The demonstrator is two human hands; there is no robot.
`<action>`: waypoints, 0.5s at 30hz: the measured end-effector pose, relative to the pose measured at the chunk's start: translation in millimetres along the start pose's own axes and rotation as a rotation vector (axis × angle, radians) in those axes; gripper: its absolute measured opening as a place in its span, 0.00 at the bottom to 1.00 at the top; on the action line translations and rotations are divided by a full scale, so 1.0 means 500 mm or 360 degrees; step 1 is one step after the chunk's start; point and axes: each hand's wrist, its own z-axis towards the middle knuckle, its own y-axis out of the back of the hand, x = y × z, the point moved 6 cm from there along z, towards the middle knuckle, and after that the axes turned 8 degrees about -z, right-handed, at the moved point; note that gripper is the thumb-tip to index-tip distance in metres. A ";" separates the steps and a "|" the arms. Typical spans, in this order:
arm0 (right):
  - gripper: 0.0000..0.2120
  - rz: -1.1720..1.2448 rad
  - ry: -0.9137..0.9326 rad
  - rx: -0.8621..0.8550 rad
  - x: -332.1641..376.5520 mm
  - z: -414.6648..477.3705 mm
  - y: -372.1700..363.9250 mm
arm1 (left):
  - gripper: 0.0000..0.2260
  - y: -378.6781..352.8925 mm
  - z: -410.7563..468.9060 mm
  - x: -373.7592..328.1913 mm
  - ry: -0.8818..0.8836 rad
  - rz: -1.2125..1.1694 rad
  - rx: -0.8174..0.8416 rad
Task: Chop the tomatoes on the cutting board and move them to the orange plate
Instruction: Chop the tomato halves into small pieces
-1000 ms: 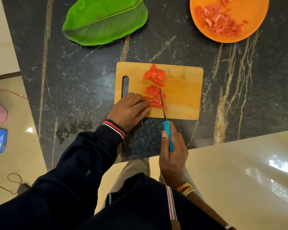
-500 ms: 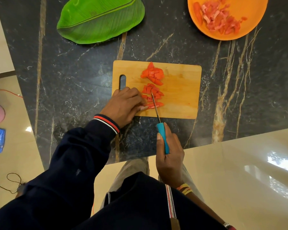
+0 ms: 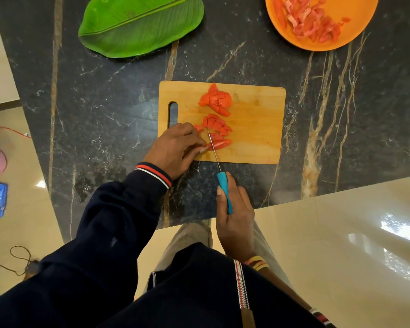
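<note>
- Seen from above: wooden cutting board [image 3: 253, 129] at centre frame on a dark marbled tabletop [image 3: 104, 102].
- Left hand [image 3: 175, 150] at the board's lower-left corner, fingers curled narrow, fingertips pinning one long tomato wedge [image 3: 220, 144] near the board's lower edge.
- Wedge's long axis running left to right, directly right of the left fingertips.
- Right hand [image 3: 234, 214] below the board, closed around the blue handle of a knife [image 3: 224, 190]; thin blade reaching up the frame, crossing the wedge just beside the fingertips.
- Two heaps of chopped tomato pieces [image 3: 216, 100] higher on the board.
- Orange plate [image 3: 355, 31] at upper right, well apart, already holding pieces.
- Green leaf [image 3: 140, 24] at upper left.
</note>
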 end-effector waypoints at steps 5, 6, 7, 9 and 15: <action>0.24 0.0048 0.0006 0.0066 -0.020 -0.027 0.017 | 0.06 0.002 -0.001 0.002 0.0039 0.0004 -0.0059; 0.23 0.0055 0.0009 0.0057 -0.021 -0.029 0.022 | 0.06 0.002 -0.002 0.001 0.0042 0.0007 -0.0063; 0.23 0.0065 0.0012 0.0029 -0.020 -0.029 0.029 | 0.07 0.001 -0.002 0.000 0.0046 0.0015 -0.0063; 0.21 0.0089 0.0007 -0.0046 -0.019 -0.026 0.041 | 0.07 0.001 -0.002 -0.001 0.0052 0.0034 -0.0066; 0.21 0.0050 -0.0020 -0.0065 -0.022 -0.014 0.028 | 0.09 -0.001 -0.001 0.000 0.0029 0.0046 -0.0009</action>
